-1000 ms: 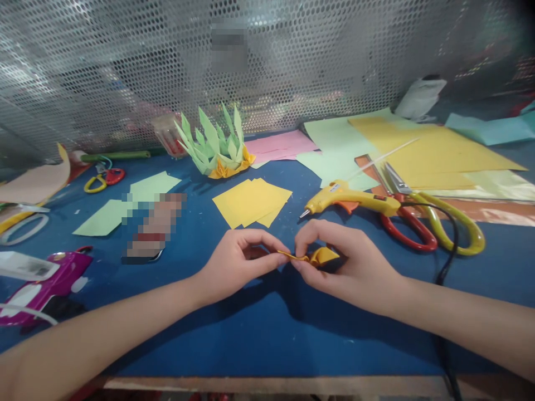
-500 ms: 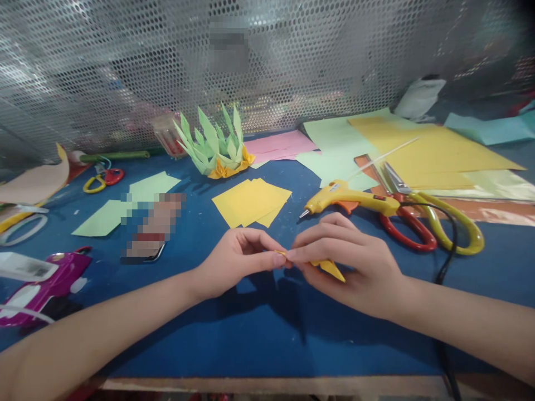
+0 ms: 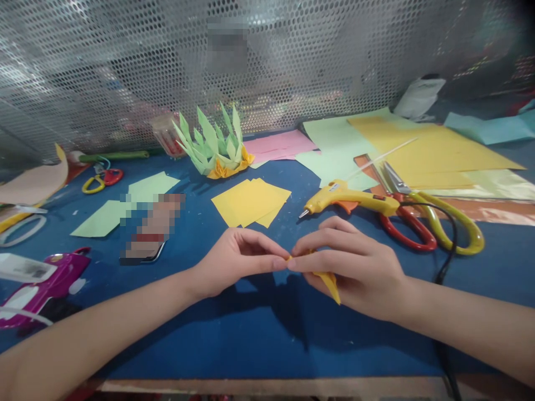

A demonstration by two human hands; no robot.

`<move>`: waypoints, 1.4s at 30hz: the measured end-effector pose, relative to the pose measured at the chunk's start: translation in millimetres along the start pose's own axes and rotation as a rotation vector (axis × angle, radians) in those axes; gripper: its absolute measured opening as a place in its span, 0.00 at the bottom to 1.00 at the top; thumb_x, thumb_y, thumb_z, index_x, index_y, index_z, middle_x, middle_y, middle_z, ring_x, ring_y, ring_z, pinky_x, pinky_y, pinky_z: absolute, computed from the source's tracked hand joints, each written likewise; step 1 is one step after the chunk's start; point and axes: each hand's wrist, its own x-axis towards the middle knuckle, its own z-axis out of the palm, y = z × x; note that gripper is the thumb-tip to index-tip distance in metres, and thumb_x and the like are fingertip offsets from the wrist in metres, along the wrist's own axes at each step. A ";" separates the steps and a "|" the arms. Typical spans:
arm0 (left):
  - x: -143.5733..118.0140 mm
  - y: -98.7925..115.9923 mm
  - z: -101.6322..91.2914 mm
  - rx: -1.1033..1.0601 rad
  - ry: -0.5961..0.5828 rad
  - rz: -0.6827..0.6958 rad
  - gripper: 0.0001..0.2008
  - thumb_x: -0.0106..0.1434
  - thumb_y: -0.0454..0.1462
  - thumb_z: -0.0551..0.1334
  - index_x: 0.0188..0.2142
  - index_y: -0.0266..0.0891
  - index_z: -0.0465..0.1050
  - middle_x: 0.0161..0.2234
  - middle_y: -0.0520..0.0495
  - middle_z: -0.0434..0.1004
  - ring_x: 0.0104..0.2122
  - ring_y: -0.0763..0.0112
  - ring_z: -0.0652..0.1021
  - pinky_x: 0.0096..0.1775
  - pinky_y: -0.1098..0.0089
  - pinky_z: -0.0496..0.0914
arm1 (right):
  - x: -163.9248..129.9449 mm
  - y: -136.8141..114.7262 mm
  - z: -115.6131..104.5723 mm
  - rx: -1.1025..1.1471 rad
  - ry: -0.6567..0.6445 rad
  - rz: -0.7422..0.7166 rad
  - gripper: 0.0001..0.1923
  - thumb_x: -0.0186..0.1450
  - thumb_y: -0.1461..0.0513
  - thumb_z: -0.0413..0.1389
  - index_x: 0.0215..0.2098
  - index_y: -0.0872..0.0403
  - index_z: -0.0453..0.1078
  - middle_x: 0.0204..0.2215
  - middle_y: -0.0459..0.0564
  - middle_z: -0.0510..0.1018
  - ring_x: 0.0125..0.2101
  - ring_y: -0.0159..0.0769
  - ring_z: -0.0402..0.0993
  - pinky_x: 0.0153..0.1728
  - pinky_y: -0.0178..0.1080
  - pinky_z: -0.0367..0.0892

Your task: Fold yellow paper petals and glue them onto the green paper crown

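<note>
Between my hands, above the blue table, is a small folded piece of yellow paper point(image 3: 330, 284). My left hand point(image 3: 238, 256) pinches its left tip between thumb and forefinger. My right hand point(image 3: 351, 264) grips the same piece, its fingertips meeting those of the left; the fingers cover most of the folds, and a pointed flap hangs down below them. Just beyond my hands lies a small stack of yellow paper squares point(image 3: 248, 200). A yellow glue gun point(image 3: 351, 199) rests past my right hand, its nozzle pointing left.
Large red-and-yellow scissors point(image 3: 451, 225) lie right of the glue gun, whose black cord point(image 3: 445, 267) runs past my right forearm. A green and orange folded-paper piece point(image 3: 217, 147) stands at the back. Left are green sheets point(image 3: 102, 218), a pixelated phone point(image 3: 152, 231) and a purple tool point(image 3: 52, 281).
The yellow paper has turned in my fingers, so its pointed flap now hangs more steeply downward. Both hands keep nearly the same place, fingertips still together.
</note>
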 end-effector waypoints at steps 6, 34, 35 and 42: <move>-1.0 -0.6 -0.3 0.018 0.017 0.050 0.07 0.51 0.29 0.69 0.28 0.44 0.81 0.28 0.55 0.81 0.28 0.81 0.77 0.33 0.84 0.71 | -1.4 1.3 -1.6 -0.009 -0.010 -0.014 0.11 0.59 0.75 0.56 0.36 0.57 0.70 0.33 0.53 0.78 0.31 0.30 0.73 0.31 0.38 0.67; -5.1 -5.0 7.2 0.431 0.230 0.539 0.08 0.55 0.26 0.64 0.29 0.40 0.78 0.29 0.54 0.78 0.30 0.79 0.76 0.35 0.81 0.71 | -2.5 -6.9 -3.7 0.053 0.048 0.170 0.13 0.60 0.74 0.52 0.36 0.50 0.62 0.37 0.49 0.76 0.36 0.32 0.75 0.37 0.36 0.72; -4.9 -5.5 6.9 0.417 0.241 0.534 0.09 0.55 0.26 0.64 0.28 0.40 0.77 0.28 0.54 0.77 0.30 0.79 0.76 0.35 0.81 0.71 | -3.2 -6.1 -3.3 0.055 0.053 0.182 0.12 0.60 0.73 0.53 0.35 0.50 0.62 0.37 0.49 0.76 0.37 0.32 0.75 0.38 0.36 0.72; -2.9 -6.5 5.4 0.309 0.265 0.470 0.08 0.52 0.25 0.63 0.23 0.38 0.71 0.26 0.54 0.73 0.29 0.79 0.73 0.34 0.78 0.69 | -5.8 -0.2 0.0 0.035 0.071 0.232 0.10 0.60 0.71 0.55 0.33 0.50 0.63 0.37 0.49 0.73 0.37 0.31 0.75 0.39 0.34 0.73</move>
